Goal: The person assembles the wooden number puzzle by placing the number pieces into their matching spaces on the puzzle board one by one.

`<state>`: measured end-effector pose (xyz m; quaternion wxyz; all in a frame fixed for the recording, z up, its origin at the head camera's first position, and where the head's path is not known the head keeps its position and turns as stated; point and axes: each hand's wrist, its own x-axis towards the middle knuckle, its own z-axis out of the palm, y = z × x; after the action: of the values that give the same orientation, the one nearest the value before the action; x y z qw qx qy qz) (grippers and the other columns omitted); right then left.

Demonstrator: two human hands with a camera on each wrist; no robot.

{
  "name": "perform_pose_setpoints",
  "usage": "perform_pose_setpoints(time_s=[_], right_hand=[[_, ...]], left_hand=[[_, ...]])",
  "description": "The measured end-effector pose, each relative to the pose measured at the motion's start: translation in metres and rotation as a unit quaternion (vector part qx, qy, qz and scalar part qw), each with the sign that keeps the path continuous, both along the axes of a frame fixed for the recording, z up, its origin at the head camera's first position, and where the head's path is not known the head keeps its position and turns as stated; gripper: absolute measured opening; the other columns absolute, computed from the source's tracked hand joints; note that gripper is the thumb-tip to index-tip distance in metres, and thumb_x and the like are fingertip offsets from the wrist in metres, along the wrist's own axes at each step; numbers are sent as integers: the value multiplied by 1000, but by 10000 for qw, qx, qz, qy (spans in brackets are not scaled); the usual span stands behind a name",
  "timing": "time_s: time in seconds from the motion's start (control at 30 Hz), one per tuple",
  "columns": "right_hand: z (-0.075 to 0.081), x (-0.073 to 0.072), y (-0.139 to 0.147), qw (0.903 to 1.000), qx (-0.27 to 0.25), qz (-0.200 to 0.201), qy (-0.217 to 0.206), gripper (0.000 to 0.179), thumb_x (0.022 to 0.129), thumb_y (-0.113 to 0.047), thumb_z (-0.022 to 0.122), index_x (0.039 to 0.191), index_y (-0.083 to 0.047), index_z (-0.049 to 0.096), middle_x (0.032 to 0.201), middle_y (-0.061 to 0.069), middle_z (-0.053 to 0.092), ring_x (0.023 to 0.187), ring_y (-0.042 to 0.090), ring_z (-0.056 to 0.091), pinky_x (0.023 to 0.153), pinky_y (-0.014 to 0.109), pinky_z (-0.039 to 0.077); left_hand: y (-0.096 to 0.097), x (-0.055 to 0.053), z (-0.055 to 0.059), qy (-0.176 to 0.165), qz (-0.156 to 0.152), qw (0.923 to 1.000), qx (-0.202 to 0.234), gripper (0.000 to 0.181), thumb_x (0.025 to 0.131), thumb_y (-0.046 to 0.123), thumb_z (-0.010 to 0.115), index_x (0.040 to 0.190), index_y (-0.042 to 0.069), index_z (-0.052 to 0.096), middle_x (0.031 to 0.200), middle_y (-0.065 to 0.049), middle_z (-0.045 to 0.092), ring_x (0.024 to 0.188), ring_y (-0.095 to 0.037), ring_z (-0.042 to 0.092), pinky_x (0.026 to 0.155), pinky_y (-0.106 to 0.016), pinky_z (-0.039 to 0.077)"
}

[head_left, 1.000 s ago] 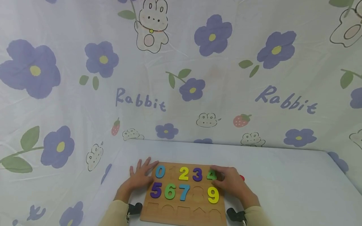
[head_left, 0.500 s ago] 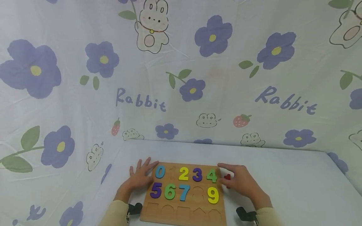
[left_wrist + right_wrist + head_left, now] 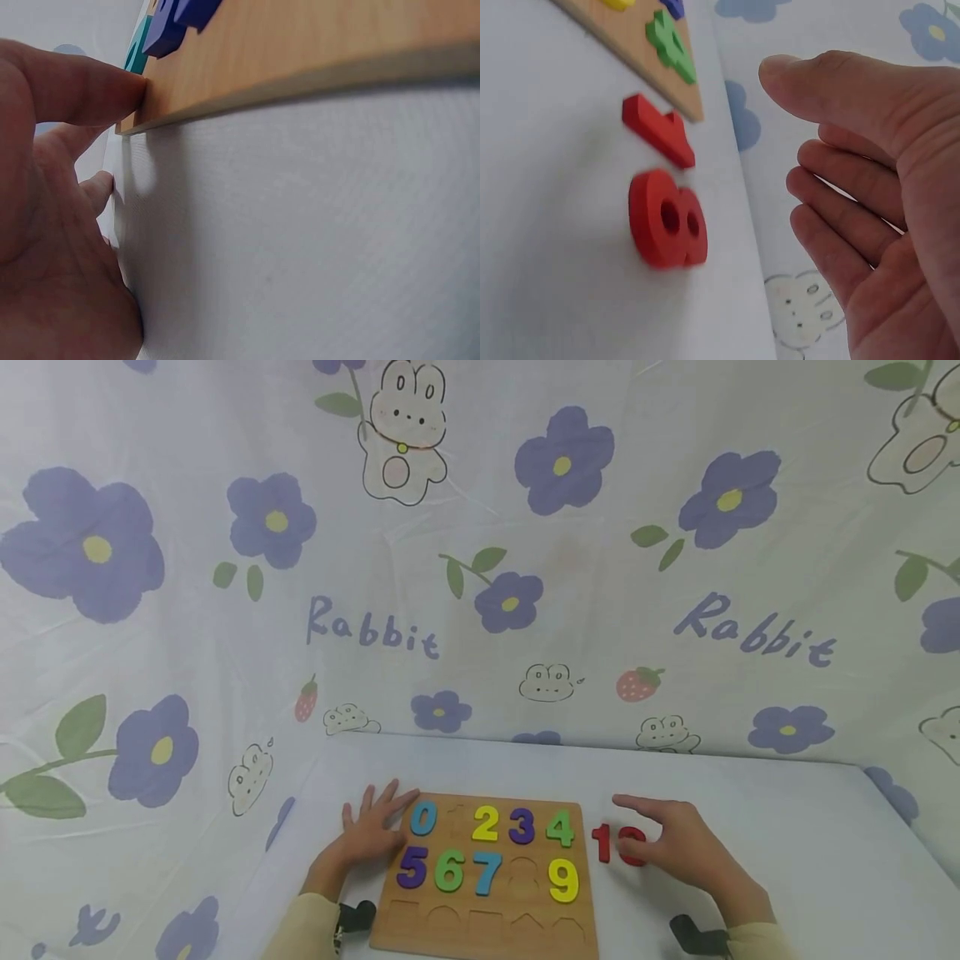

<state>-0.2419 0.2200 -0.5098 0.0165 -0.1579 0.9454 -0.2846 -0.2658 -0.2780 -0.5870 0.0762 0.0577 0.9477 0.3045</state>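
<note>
A wooden number board [image 3: 459,902] lies on the white table. It holds a blue 0, yellow 2, purple 3, green 4 [image 3: 667,41], purple 5, green 6, blue 7 and yellow 9; the slots for 1 and 8 are bare. At its left edge rests my left hand [image 3: 371,833], fingers spread, and the left wrist view shows the thumb touching the board. To the right of the board lie a red 1 [image 3: 602,843] and a red 8 [image 3: 646,221]. My right hand [image 3: 686,843], holding nothing, hovers by the red 8 and partly covers it in the head view.
The board's bottom row has several bare shape recesses [image 3: 486,927]. White table surface [image 3: 825,843] extends to the right. Behind the table hangs a cloth [image 3: 480,527] with flowers and rabbits. Each wrist carries a dark strapped mount [image 3: 697,935].
My right hand has left the green 4 on the board and moved right, over the loose red pieces. The red 1 and 8 have come into fuller view. The left hand stays put.
</note>
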Motion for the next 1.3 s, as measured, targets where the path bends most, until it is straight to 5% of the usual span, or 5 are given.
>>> perform_pose_setpoints(time_s=[0.37, 0.83, 1.07, 1.3], right_hand=[[-11, 5, 20, 9996, -8, -169, -236, 65, 87, -31, 93, 146, -15, 72, 143, 12, 75, 137, 46, 65, 107, 69, 56], [-35, 0, 21, 9973, -104, -385, -623, 62, 85, -23, 94, 142, -10, 74, 138, 13, 77, 137, 43, 66, 109, 62, 57], [-40, 1, 19, 9970, -70, -482, -593, 64, 83, -22, 96, 142, -10, 74, 138, 13, 77, 136, 42, 67, 109, 62, 57], [-41, 2, 17, 9971, -61, -527, -547, 61, 83, -19, 96, 140, -11, 76, 137, 14, 77, 135, 42, 68, 108, 61, 58]], left_hand=[[0, 0, -1, 16, 10, 10000, -29, 80, 87, 16, 68, 165, 24, 51, 183, -17, 21, 168, -56, -4, 123, -84, -14], [0, 2, 1, 2, 1, 10000, 5, 80, 88, 16, 67, 166, 23, 50, 183, -18, 20, 168, -56, -5, 123, -83, -16], [-3, -3, -7, -2, 12, 10000, 22, 80, 87, 17, 68, 165, 24, 51, 183, -16, 20, 168, -55, -5, 123, -83, -17], [-2, -1, -4, -11, -1, 10000, 8, 80, 88, 17, 67, 166, 24, 50, 183, -17, 20, 168, -56, -5, 123, -83, -16]])
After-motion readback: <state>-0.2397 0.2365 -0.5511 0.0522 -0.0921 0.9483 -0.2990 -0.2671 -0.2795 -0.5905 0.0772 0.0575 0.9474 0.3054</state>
